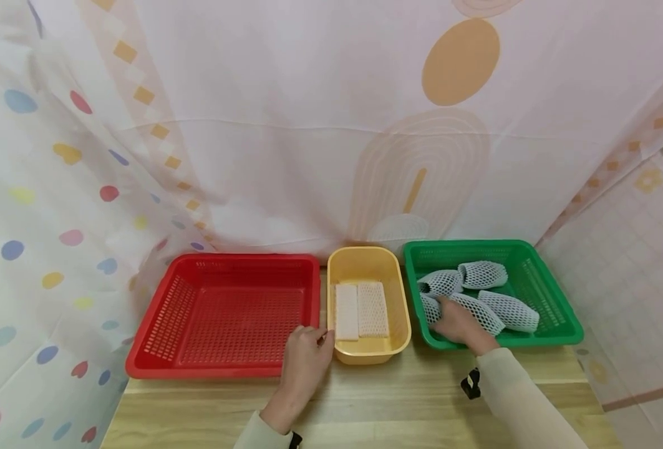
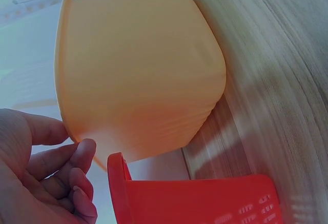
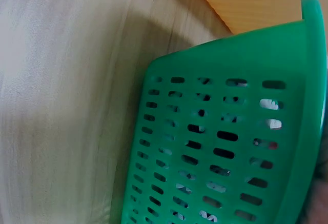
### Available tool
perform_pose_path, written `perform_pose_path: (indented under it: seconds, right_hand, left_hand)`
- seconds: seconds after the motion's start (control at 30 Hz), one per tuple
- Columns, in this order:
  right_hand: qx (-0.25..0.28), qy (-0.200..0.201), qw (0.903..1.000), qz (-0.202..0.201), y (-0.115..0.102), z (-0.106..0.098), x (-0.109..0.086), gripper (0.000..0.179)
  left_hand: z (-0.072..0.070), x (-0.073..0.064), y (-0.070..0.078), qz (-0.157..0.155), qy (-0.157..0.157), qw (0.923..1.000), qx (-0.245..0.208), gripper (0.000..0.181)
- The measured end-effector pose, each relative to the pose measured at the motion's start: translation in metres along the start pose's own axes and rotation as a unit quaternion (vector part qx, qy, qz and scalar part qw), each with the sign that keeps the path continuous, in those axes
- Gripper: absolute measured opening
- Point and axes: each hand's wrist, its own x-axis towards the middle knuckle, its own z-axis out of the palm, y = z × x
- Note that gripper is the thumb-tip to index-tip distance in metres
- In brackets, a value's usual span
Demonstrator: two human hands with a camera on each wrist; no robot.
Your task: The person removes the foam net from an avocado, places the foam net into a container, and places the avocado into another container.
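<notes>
My right hand (image 1: 459, 321) reaches into the green basket (image 1: 568, 321) and grips a white foam net sleeve (image 1: 430, 308) at its left end; the fingertips are partly hidden. Around it lie several plump foam net sleeves (image 1: 509, 310), whose contents cannot be made out. At the left rim of the yellow basin (image 1: 404, 324) is my left hand (image 1: 304, 358), with loosely curled fingers (image 2: 82, 155) touching the rim. Inside the basin, two flat white foam net pieces (image 1: 373, 310) lie side by side. The right wrist view mostly shows the green basket's perforated wall (image 3: 215, 131).
A red basket (image 1: 224, 373) with a perforated bottom stands left of the yellow basin. All three containers line up along the back of the wooden table (image 1: 387, 399). Behind them hangs a patterned curtain (image 1: 286, 174), which also covers both sides.
</notes>
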Motion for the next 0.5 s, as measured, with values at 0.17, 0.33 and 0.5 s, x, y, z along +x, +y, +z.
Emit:
perform_pose_path:
  seconds: [0.17,0.33,0.5]
  right_hand:
    - [-0.016,0.011,0.9998,0.003,-0.001,-0.002,-0.001,0.077]
    - [-0.021,0.028,0.9994,-0.002,-0.002,-0.007,-0.005,0.076]
    - [-0.019,0.042,0.9989,-0.005,-0.004,-0.012,-0.009,0.077]
  left_hand:
    - [0.0,0.0,0.0,-0.002,0.007,1.0,0.001,0.008]
    - [0.001,0.001,0.001,0.003,0.011,0.9999,0.006,0.008]
    - [0.002,0.0,0.001,0.004,0.013,0.9999,0.01,0.007]
